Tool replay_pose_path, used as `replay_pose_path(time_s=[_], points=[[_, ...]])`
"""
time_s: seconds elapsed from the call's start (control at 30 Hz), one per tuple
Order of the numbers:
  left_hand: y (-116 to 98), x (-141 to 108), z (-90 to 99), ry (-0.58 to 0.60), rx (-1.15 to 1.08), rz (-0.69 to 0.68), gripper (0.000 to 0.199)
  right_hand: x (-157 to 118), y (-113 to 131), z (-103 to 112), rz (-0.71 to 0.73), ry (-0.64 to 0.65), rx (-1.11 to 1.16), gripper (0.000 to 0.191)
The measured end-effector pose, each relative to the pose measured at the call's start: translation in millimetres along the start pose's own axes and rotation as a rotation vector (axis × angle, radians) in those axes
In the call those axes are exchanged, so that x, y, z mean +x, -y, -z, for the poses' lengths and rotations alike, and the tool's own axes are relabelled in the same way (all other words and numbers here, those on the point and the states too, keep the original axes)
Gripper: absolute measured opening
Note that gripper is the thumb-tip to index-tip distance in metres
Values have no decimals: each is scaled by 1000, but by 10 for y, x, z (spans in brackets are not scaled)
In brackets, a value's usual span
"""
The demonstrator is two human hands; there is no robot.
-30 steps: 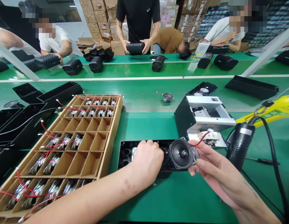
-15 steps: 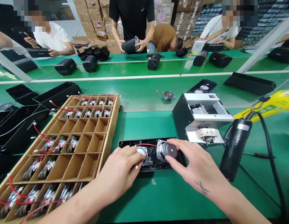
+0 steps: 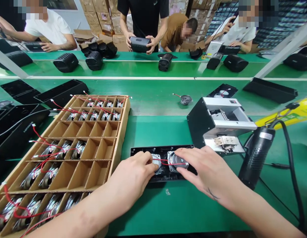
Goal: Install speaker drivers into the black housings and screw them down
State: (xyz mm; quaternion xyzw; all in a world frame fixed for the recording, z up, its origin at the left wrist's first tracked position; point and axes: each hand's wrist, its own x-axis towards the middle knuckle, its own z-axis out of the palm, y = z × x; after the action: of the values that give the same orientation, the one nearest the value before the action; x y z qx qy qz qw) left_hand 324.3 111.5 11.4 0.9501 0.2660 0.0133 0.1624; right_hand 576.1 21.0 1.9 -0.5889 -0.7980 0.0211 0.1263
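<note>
A long black panel (image 3: pixel 163 178) lies on the green bench with two round speaker drivers in it. My left hand (image 3: pixel 133 175) has its fingers closed on the left driver (image 3: pixel 157 164), hiding part of it. My right hand (image 3: pixel 205 168) grips the right driver (image 3: pixel 173 160) between thumb and fingers at its right side. Red wires (image 3: pixel 164 162) run across both drivers, and a white connector lies by my right fingertips. Left of the panel is a cardboard tray (image 3: pixel 121 132) with dividers, holding several drivers with red wires.
A silver and black machine (image 3: pixel 221 122) stands behind my right hand, beside a black cylindrical tool (image 3: pixel 257 157) with a cable. A loose driver (image 3: pixel 185 99) lies farther back. Black housings (image 3: pixel 61 94) are at the left. Several people work across the bench.
The red wires now stretch across to the right driver. That driver now sits flatter in the panel, where it was tilted. The person opposite has turned the black speaker.
</note>
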Motion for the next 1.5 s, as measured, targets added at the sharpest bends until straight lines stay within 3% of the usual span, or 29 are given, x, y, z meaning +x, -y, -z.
replay_pose_path(time_s=[0.17, 0.3, 0.47, 0.7, 0.83, 1.17, 1.5], points=[[-19, 72, 133, 76, 118, 21, 15, 12, -48, -133, 0, 21, 25, 34], [-7, 121, 223, 125, 123, 38, 27, 3, -59, -159, -8, 15, 36, 37], [74, 162, 188, 91, 149, -18, 38, 26, -66, -162, 0, 14, 49, 35], [28, 253, 239, 141, 248, -64, 16, 29, -56, -199, -3, -19, 47, 38], [32, 266, 256, 153, 238, -86, 14, 9, -31, -206, -16, -43, 55, 40], [107, 224, 198, 115, 182, -93, 26, 14, -19, -245, -39, -83, 67, 44], [153, 184, 165, 88, 150, -115, 30, -1, -3, -253, -54, -89, 102, 36]])
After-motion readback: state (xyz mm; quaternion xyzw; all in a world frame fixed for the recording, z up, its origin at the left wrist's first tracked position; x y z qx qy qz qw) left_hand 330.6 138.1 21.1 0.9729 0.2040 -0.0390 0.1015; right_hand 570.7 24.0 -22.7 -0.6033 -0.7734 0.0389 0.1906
